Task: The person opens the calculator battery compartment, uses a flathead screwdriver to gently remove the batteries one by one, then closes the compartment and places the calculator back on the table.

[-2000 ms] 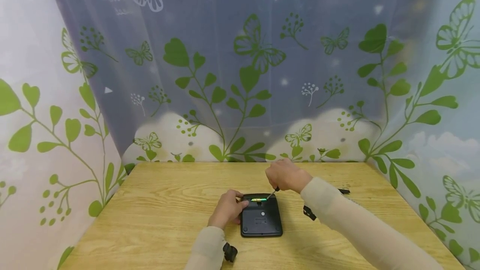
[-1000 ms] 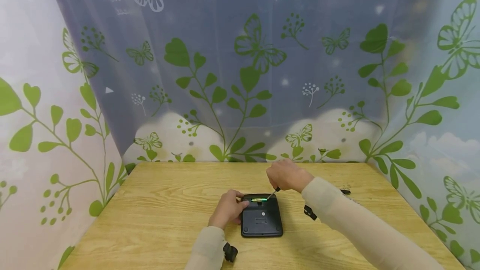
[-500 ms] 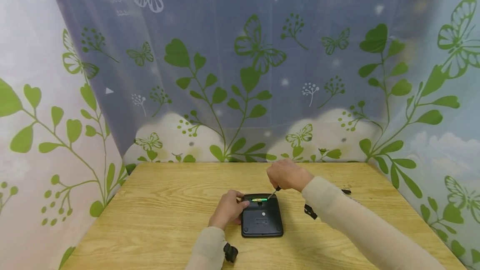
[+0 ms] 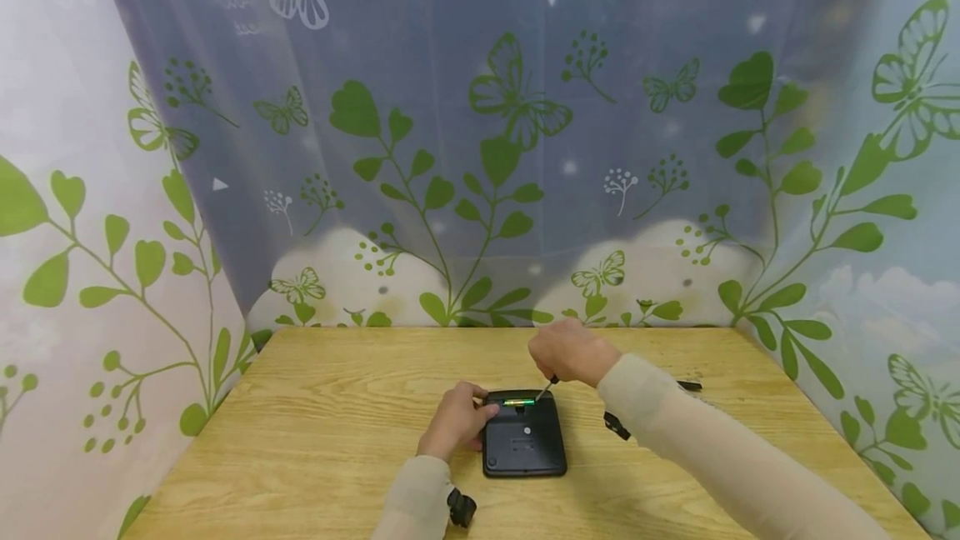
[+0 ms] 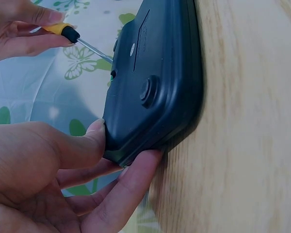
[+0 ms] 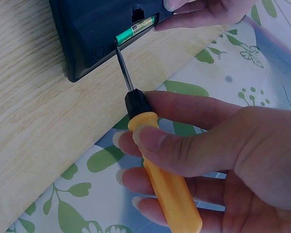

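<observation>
A flat black device (image 4: pixel 525 444), shaped like a desk calculator, lies back side up on the table. In its open slot sits a green battery (image 6: pixel 136 30). My left hand (image 4: pixel 453 419) grips the device's left edge near the far corner, thumb on top and fingers at the side and below. My right hand (image 4: pixel 573 350) holds a screwdriver (image 6: pixel 169 189) by its yellow and black handle, thumb against the fingers. The metal shaft slants down, and its tip is at one end of the battery. Whether the tip touches the battery or the slot wall I cannot tell.
The wooden table (image 4: pixel 337 407) ends at a patterned curtain (image 4: pixel 420 148). A small dark object (image 4: pixel 690 386) lies to the right, partly behind my right sleeve; its kind is unclear. A black wrist camera (image 4: pixel 461 508) sits on my left wrist.
Both hands, the black device and the screwdriver stay almost in place. The screwdriver tip remains at the same end of the battery.
</observation>
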`<state>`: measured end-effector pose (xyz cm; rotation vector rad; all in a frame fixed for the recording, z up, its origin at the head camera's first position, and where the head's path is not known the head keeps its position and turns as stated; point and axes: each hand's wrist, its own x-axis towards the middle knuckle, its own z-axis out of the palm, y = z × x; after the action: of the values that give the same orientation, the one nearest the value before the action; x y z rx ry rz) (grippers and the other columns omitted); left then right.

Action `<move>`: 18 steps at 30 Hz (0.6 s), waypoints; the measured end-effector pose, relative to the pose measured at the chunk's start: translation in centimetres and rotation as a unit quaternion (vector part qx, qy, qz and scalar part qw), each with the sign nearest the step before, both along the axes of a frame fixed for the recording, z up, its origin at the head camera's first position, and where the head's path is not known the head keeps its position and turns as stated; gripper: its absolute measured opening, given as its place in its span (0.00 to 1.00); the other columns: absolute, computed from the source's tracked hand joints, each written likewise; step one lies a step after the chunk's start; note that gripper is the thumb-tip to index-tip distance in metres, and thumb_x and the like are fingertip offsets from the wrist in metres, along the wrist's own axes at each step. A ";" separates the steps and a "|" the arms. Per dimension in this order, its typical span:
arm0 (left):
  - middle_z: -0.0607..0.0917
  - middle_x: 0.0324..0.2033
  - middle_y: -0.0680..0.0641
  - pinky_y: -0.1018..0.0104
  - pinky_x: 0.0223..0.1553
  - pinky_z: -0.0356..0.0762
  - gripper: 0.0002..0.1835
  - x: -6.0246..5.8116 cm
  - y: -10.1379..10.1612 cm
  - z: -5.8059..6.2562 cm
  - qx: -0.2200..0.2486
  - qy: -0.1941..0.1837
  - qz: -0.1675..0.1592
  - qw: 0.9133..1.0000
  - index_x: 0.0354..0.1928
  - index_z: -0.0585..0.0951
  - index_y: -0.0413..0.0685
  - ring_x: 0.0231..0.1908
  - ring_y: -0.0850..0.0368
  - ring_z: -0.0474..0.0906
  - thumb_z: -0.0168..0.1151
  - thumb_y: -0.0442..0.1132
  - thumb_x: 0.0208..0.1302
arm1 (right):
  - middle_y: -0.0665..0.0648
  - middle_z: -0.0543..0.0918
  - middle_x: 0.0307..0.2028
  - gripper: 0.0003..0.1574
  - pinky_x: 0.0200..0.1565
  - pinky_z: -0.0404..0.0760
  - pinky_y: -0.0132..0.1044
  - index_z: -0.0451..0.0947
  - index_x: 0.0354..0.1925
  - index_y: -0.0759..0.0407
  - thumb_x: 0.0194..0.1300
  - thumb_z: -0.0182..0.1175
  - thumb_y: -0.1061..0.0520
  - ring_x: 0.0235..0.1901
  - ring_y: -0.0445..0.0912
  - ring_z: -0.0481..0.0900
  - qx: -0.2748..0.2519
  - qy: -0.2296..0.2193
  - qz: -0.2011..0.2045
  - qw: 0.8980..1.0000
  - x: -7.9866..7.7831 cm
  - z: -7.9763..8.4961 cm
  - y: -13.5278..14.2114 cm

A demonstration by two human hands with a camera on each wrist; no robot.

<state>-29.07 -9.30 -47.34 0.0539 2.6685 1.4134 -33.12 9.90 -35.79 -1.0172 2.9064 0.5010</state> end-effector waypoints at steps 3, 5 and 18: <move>0.84 0.49 0.32 0.60 0.22 0.88 0.23 0.0 0.0 0.0 0.000 0.000 -0.001 1.000 0.65 0.78 0.34 0.28 0.51 0.85 0.65 0.38 0.73 | 0.47 0.56 0.15 0.34 0.22 0.49 0.34 0.60 0.12 0.48 0.69 0.63 0.65 0.18 0.41 0.49 0.019 0.007 -0.013 1.000 0.0 -0.2 -0.5; 0.84 0.50 0.32 0.60 0.23 0.88 0.23 0.0 0.0 0.0 0.000 -0.001 -0.002 1.000 0.65 0.78 0.35 0.28 0.51 0.85 0.65 0.38 0.73 | 0.48 0.57 0.15 0.33 0.21 0.49 0.35 0.61 0.12 0.49 0.70 0.63 0.64 0.18 0.42 0.50 0.028 0.012 -0.018 0.999 0.0 -0.4 -0.7; 0.84 0.49 0.32 0.60 0.23 0.89 0.23 -0.4 0.2 -0.1 0.000 -0.007 0.008 1.000 0.64 0.78 0.34 0.32 0.49 0.87 0.65 0.37 0.73 | 0.49 0.79 0.22 0.14 0.28 0.83 0.31 0.83 0.28 0.50 0.74 0.63 0.57 0.21 0.39 0.71 0.144 0.103 0.016 0.984 1.2 -0.7 -3.1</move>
<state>-29.45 -9.12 -47.47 0.0217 2.6651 1.4125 -31.91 6.83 -36.54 -1.0246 2.8699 1.0499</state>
